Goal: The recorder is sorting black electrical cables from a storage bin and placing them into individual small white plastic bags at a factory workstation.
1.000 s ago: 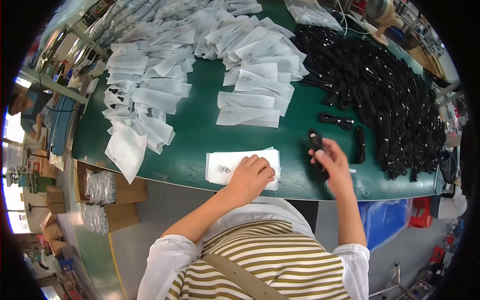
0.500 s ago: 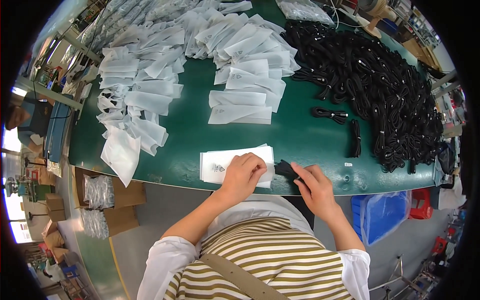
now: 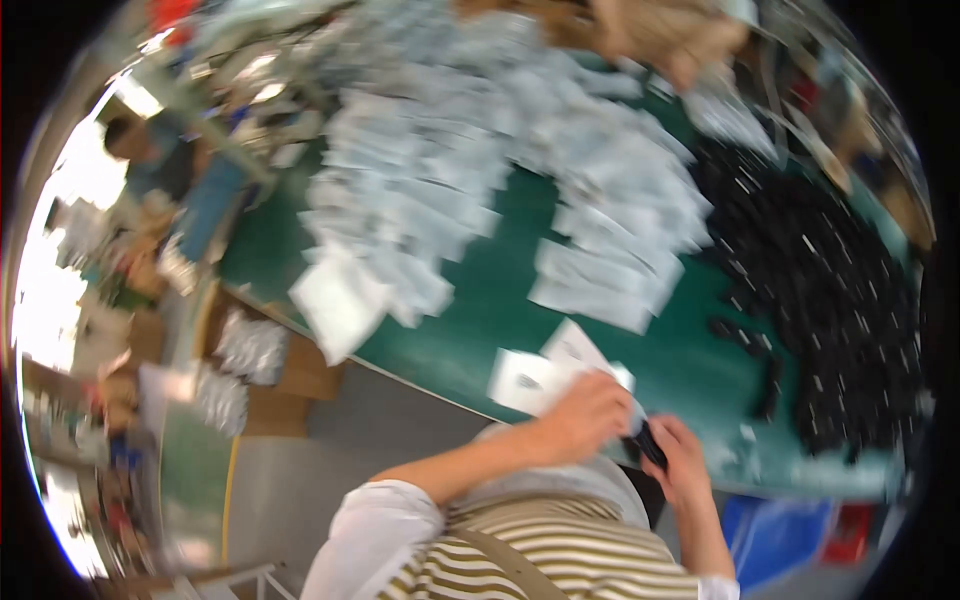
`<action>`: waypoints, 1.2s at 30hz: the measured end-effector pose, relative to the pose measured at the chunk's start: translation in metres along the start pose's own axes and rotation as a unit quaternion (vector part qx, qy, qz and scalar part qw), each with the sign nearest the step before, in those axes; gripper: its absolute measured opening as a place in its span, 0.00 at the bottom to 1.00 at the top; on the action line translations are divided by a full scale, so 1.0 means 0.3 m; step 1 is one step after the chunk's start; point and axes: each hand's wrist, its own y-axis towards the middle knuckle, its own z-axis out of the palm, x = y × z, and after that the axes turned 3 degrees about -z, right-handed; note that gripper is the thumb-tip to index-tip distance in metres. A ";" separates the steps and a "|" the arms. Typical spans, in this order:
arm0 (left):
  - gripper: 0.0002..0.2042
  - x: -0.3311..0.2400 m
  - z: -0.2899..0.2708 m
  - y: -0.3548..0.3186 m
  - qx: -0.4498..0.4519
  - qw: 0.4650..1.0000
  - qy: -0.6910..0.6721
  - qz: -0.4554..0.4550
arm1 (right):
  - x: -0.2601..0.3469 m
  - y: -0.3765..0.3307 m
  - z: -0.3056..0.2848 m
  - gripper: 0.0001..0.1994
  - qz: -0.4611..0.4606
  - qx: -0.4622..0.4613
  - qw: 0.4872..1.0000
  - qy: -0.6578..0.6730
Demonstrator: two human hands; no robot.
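Observation:
My left hand [image 3: 592, 412] has its fingers closed on a white sleeve-like pouch [image 3: 575, 347], which is tilted up over a stack of the same pouches [image 3: 518, 382]. In my right hand [image 3: 682, 462] is a coiled black cable [image 3: 652, 447]. The cable's far end meets the pouch's edge near my left fingertips; blur hides whether it is inside. Beyond, two long rows of white pouches [image 3: 605, 280] lie overlapping on the green table [image 3: 470, 345].
A big heap of black coiled cables [image 3: 840, 300] covers the table's right side, with a loose one [image 3: 768, 388] beside it. At the left stands a cardboard box [image 3: 310, 368] with clear-wrapped packs. A blue bin [image 3: 775, 540] is below the right edge.
My view has swung, so the table appears shifted right and down, and blurred. The top pouch has been lifted and turned off the stack, and the cable brought against its edge.

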 end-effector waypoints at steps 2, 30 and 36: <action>0.08 -0.007 0.011 0.037 -0.033 0.999 -0.025 0.002 | -0.044 0.002 -0.020 0.08 -0.210 -0.034 0.953 -0.216; 0.13 0.072 0.023 -0.010 0.140 0.987 -0.044 -0.061 | 0.151 0.281 -0.440 0.17 -0.318 -0.280 0.625 -0.656; 0.08 0.072 0.059 -0.049 0.102 0.990 0.088 -0.041 | 0.134 0.263 -0.322 0.12 -0.371 -0.248 0.611 -0.654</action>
